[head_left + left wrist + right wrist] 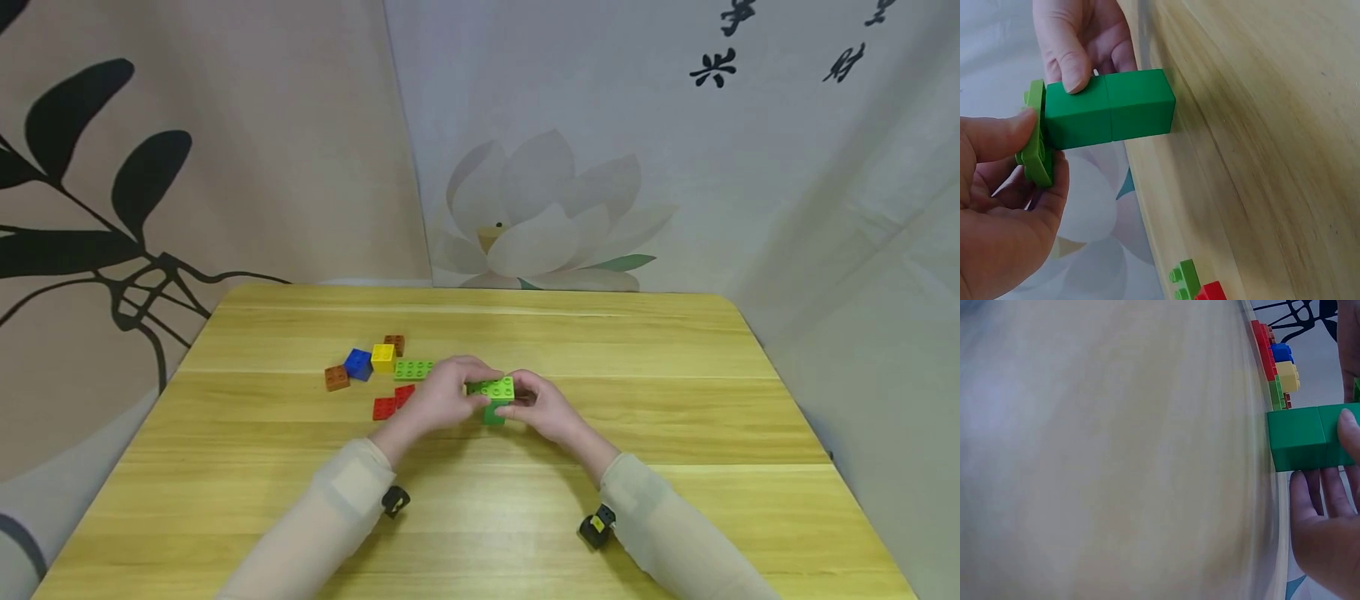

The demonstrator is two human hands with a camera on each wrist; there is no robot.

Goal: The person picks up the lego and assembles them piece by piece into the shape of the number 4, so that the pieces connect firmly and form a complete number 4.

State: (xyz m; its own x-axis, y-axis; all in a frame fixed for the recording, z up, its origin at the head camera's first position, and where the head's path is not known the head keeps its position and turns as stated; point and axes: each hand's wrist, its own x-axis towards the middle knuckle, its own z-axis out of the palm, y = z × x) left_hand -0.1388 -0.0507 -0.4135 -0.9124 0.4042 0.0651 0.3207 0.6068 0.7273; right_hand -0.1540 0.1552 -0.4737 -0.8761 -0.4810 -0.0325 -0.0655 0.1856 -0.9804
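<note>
My left hand (445,398) pinches a flat light green toy brick (501,387) between thumb and fingers. Under that brick stand two dark green bricks (1138,106), stacked end to end. My right hand (551,408) grips this stack near its top, thumb on one face and fingers on the other. In the left wrist view the light green brick lies across the stack's top end, slightly tilted; whether it is fully pressed down I cannot tell. The right wrist view shows the stack's lower end (1297,439) sticking out past the right thumb.
Left of my hands on the wooden table (637,350) lie a long light green brick (413,370), red bricks (385,408), a yellow brick (383,358), a blue brick (358,364) and brown bricks (337,377). A printed curtain (570,100) hangs behind the table.
</note>
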